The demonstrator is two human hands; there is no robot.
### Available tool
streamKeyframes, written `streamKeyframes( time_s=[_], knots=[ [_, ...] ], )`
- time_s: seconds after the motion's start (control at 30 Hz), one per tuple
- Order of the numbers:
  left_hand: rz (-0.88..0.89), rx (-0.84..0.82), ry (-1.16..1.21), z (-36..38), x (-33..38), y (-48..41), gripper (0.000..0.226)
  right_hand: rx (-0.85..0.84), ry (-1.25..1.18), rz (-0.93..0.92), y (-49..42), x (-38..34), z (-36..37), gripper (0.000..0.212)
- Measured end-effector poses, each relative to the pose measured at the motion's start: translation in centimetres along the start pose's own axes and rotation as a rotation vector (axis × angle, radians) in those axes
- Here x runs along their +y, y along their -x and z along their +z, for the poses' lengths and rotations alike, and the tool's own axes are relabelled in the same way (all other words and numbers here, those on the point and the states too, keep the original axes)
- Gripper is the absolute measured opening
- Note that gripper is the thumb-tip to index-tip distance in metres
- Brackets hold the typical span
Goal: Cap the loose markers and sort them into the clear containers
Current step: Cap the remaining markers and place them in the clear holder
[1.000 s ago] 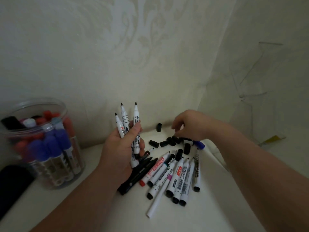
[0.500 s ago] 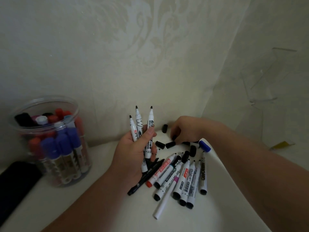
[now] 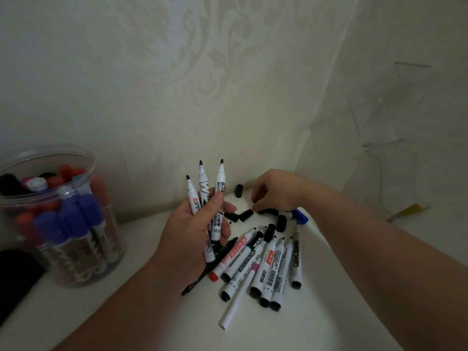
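The left hand was raised over the middle of the table, its fingers and thumb clenched round three uncapped markers. These stood upright in a fan, black tips up, white barrels printed in black.

The right hand reached across to the table's back edge, knuckles up, fingertips curled down onto a scatter of loose black caps. Whether it had pinched one I cannot tell, as the hand hid its own fingertips. One lone cap stood apart, close against the wall.

Just nearer than the caps lay a pile of markers, mostly white-barrelled and uncapped, tips pointing toward the back edge, lying side by side and touching. A blue-capped marker lay at the pile's far right, partly under the right wrist. A slim white pen stuck out toward the front edge, and a black pen ran out from under the left hand.

By the left edge stood a round clear container, upright and packed with capped markers, blue and red caps up. A dark flat object lay beside it at the left edge. Off the right side, faint outlines of a clear box showed against the wall.
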State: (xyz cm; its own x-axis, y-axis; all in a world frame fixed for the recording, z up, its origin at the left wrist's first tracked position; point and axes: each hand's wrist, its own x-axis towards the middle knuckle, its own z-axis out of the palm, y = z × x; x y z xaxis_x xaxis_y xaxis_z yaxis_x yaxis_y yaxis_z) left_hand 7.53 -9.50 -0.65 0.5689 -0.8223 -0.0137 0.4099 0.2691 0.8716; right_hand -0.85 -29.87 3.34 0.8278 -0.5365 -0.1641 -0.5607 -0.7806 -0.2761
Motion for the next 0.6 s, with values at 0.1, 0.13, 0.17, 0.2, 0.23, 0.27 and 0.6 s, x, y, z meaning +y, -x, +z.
streamKeyframes(
  time_s=[0.1, 0.13, 0.17, 0.2, 0.23, 0.27, 0.6],
  knots=[
    [-0.016, -0.011, -0.014, 0.0, -0.1, 0.0, 0.035, 0.054, -0.060, -0.003, 0.3, 0.0, -0.1, 0.017],
    [-0.015, -0.012, -0.013, 0.0, -0.1, 0.0, 0.035, 0.081, -0.124, 0.006, 0.5, -0.1, -0.3, 0.015],
    [-0.013, -0.014, -0.012, 0.0, -0.1, 0.0, 0.034, 0.108, -0.212, 0.021, 0.9, -0.3, -0.5, 0.012],
    [-0.011, -0.017, -0.010, 0.0, -0.1, 0.0, 0.034, 0.145, -0.311, 0.034, 1.4, -0.6, -0.7, 0.010],
    [-0.011, -0.025, -0.012, 0.0, -0.2, 0.0, 0.034, 0.200, -0.414, 0.038, 2.0, -0.8, -0.9, 0.009],
    [-0.013, -0.033, -0.022, 0.0, -0.3, 0.1, 0.032, 0.263, -0.533, 0.033, 2.7, -1.1, -1.1, 0.010],
    [-0.018, -0.186, -0.181, 0.2, -0.2, 1.2, 0.026, 0.487, -1.417, -0.124, 8.2, -2.9, -0.8, 0.013]
  ],
)
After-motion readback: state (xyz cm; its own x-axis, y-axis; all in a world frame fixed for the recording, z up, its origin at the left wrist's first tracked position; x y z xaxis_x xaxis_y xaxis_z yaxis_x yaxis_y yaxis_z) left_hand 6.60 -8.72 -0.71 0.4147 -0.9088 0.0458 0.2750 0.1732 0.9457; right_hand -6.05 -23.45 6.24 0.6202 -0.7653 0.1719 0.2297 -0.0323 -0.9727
